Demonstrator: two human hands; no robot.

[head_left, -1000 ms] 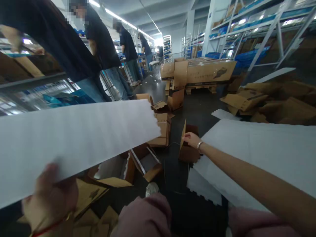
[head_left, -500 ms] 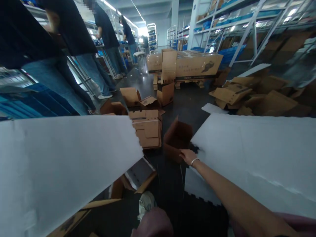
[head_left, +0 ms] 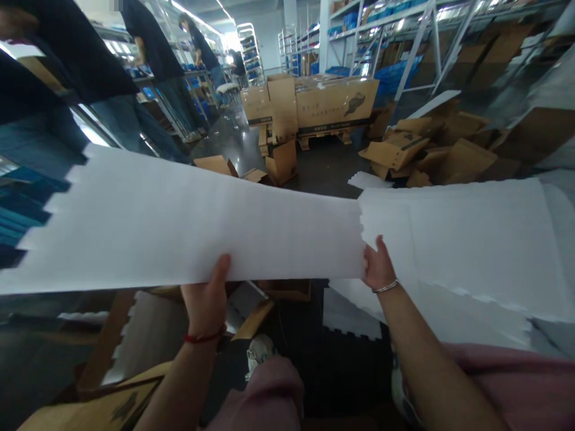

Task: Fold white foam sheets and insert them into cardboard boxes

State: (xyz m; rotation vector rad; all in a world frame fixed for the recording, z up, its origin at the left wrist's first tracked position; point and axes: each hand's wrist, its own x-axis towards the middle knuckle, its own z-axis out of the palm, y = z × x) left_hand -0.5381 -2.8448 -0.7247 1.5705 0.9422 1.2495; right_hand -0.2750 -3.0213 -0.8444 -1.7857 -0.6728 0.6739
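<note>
A long white foam sheet (head_left: 269, 233) with notched ends stretches across in front of me. My left hand (head_left: 209, 299) grips its lower edge, thumb on the near face and fingers hidden behind. At the sheet's right end is my right hand (head_left: 378, 266), fingers curled at the notched edge and thumb pointing up. More white foam sheets (head_left: 462, 239) lie stacked on the right, close beyond that hand. Below the held sheet, part of an open brown carton (head_left: 287, 290) shows, its upper part covered. Another carton (head_left: 105, 335) at lower left has a foam sheet standing in it.
Taped large cartons (head_left: 336, 102) rest on a wooden pallet ahead. Opened cardboard boxes (head_left: 431, 146) are heaped at right, before metal shelving (head_left: 417, 54). Several people in dark shirts (head_left: 157, 48) stand along a workbench at left. A stool (head_left: 229, 90) stands farther back.
My right hand has left the open carton and is now at the foam sheet's right end. The sheet has swung level and moved right; my left hand has come into view holding it.
</note>
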